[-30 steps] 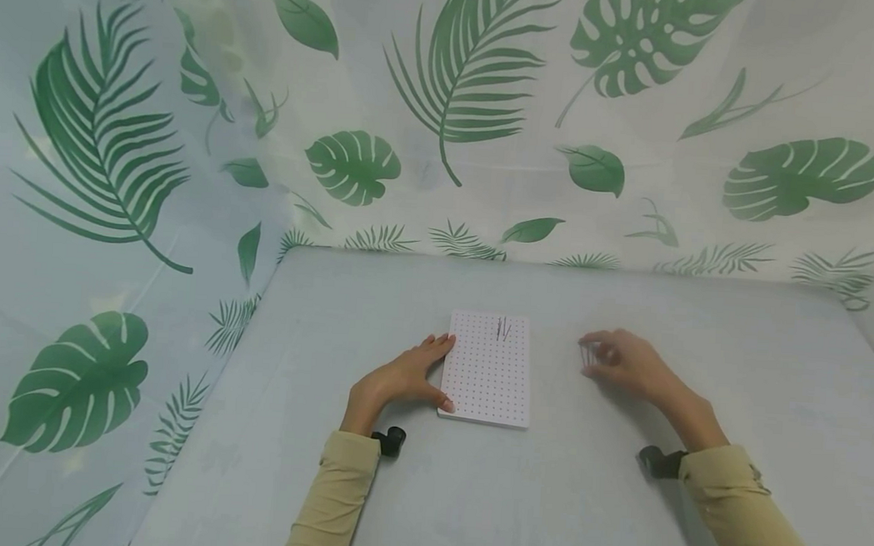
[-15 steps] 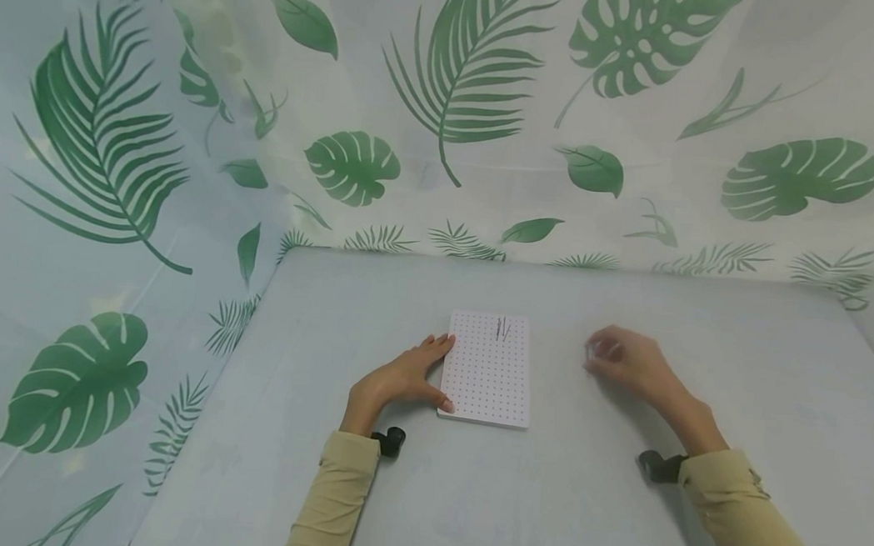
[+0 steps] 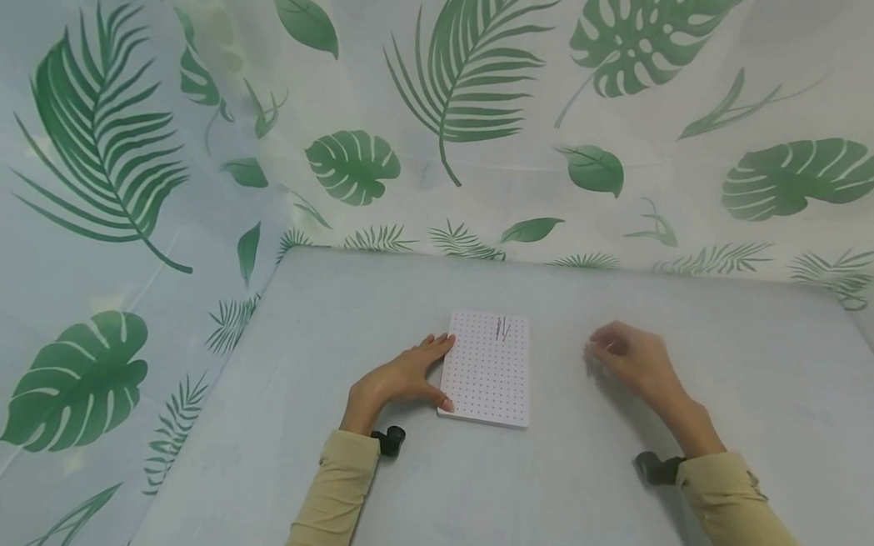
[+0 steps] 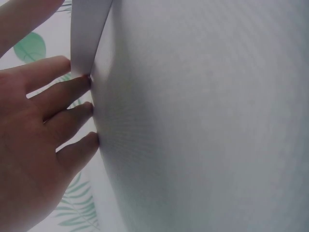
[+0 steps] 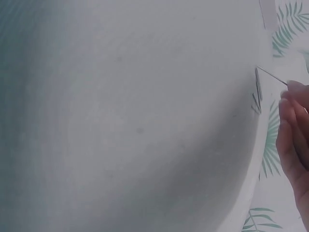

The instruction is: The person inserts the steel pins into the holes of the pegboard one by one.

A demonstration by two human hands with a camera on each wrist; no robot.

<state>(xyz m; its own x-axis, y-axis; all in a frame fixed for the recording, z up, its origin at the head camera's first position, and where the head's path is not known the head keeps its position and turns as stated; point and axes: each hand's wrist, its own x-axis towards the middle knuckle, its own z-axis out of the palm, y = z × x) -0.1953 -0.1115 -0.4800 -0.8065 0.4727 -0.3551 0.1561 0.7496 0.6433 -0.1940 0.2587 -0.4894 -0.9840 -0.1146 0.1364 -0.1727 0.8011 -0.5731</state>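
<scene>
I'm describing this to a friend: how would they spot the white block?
On the pale table, find the person's left hand. Touching it is a flat white block. Rows of small dots set it apart from the plain table.

Pale grey table (image 3: 513, 503). Behind it and at both sides: white backdrop (image 3: 478, 209) printed with green leaves (image 3: 368, 173), palm fronds (image 3: 452, 82) included.

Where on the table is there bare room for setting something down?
Free: the table between the sleeves, and between the dotted board and leafy cloth. Crowded: the board's left edge, touched by the left hand, and beside the right hand, where thin pins lie.
</scene>
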